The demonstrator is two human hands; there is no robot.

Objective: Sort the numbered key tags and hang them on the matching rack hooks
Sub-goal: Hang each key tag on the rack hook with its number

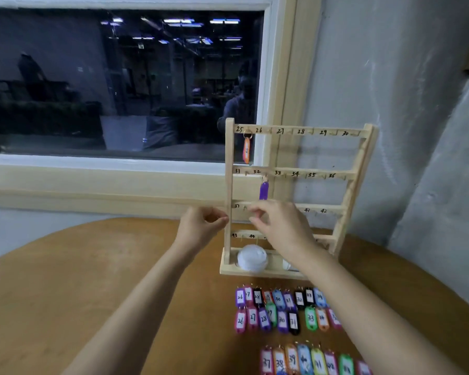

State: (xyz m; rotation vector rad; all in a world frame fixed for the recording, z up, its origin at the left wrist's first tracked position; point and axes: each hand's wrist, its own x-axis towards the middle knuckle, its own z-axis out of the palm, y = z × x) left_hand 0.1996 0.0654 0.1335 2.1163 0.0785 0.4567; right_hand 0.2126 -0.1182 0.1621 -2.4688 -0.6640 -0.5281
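Note:
A wooden rack point(347, 190) with numbered hook rails stands on the round table. An orange tag point(246, 150) hangs from the top rail by 25. On the second rail, near 32, hangs a purple tag point(263, 190). My right hand point(280, 227) is raised in front of the third rail, fingertips pinched beside the 37 mark; whether it holds a tag is hidden. My left hand point(201, 226) has its fingers curled together, the tips at the rack's left post. Several coloured numbered tags point(282, 319) lie in rows on the table below the rack.
A white round object point(252, 257) sits in the rack's base tray point(228, 269). The wooden table point(119, 280) extends to the left. A dark window point(119, 82) and a grey wall point(417, 131) stand right behind the rack.

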